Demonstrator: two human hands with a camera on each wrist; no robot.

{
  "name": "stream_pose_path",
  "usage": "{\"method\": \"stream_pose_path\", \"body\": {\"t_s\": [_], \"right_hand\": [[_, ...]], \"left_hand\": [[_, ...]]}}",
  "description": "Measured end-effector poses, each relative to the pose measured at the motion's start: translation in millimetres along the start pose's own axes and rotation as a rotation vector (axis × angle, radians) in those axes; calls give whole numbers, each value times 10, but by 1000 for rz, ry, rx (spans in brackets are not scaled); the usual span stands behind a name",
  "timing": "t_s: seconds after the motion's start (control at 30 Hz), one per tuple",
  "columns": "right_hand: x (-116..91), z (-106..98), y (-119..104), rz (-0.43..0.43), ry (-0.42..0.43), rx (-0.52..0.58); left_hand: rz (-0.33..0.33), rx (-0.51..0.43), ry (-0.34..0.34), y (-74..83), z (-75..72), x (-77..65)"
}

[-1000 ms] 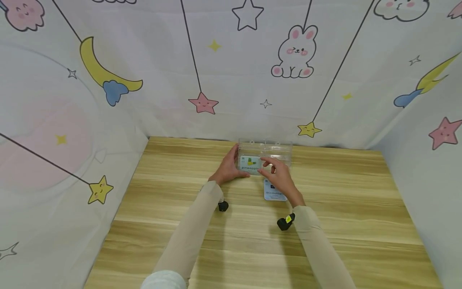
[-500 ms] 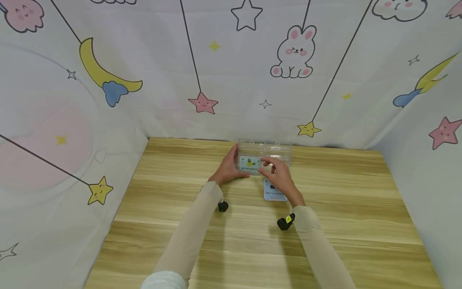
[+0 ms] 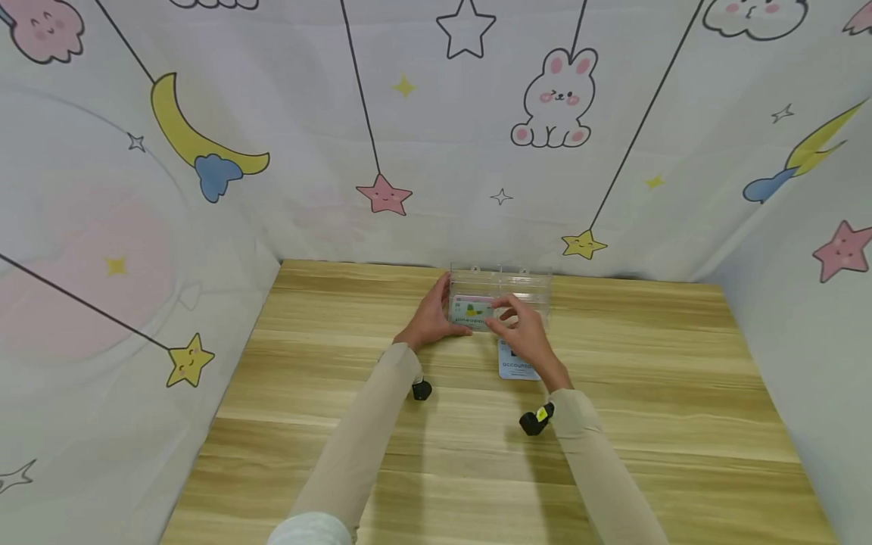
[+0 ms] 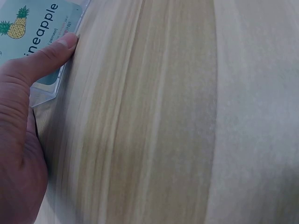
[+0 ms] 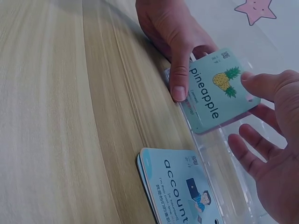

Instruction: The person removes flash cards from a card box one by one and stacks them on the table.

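Note:
Near the back edge of the table lies a clear plastic box (image 3: 500, 289) with compartments. My left hand (image 3: 429, 314) holds its left end, thumb along the front edge and fingers at the side. A light green flash card with a pineapple picture (image 5: 215, 93) sits at the left front compartment, its right side tilted up. My right hand (image 3: 526, 331) pinches that raised side, thumb on top and index finger underneath, the other fingers spread loosely. In front of the box lies a small stack of blue cards (image 5: 180, 186), the top one reading "accountant", partly under my right hand in the head view.
The wood-grain table (image 3: 647, 363) extends to both sides and toward me. A white cloth backdrop (image 3: 463, 151) with cartoon stars and a rabbit hangs right behind the box, with more cloth at left and right.
The pineapple card has tilted, its lettering now foreshortened and a pinkish edge showing at its top. My right hand has shifted slightly; my left hand stays put on the box.

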State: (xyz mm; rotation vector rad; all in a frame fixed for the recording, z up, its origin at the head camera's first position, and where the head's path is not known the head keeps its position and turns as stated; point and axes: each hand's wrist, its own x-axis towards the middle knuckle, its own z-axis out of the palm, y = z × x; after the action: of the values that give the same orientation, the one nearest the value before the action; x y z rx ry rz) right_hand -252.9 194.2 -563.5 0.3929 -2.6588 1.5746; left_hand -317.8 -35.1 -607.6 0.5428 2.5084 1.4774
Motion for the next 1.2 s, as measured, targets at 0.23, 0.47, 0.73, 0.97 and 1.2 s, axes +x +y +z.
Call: {"method": "stream_pose_path", "body": {"t_s": [0.23, 0.47, 0.73, 0.97, 1.2], "right_hand": [[27, 60, -40, -38, -43, -29], [71, 52, -79, -69, -41, -81], [89, -29, -150, -88, 2, -74], [92, -96, -161, -101, 33, -63], [40, -174, -164, -56, 21, -48]], "left_hand": [[15, -19, -3, -15, 2, -5], [17, -25, -3, -10, -3, -5], [32, -49, 4, -20, 6, 2], [20, -56, 11, 21, 14, 8], [-17, -43, 1, 57, 1, -17]]}}
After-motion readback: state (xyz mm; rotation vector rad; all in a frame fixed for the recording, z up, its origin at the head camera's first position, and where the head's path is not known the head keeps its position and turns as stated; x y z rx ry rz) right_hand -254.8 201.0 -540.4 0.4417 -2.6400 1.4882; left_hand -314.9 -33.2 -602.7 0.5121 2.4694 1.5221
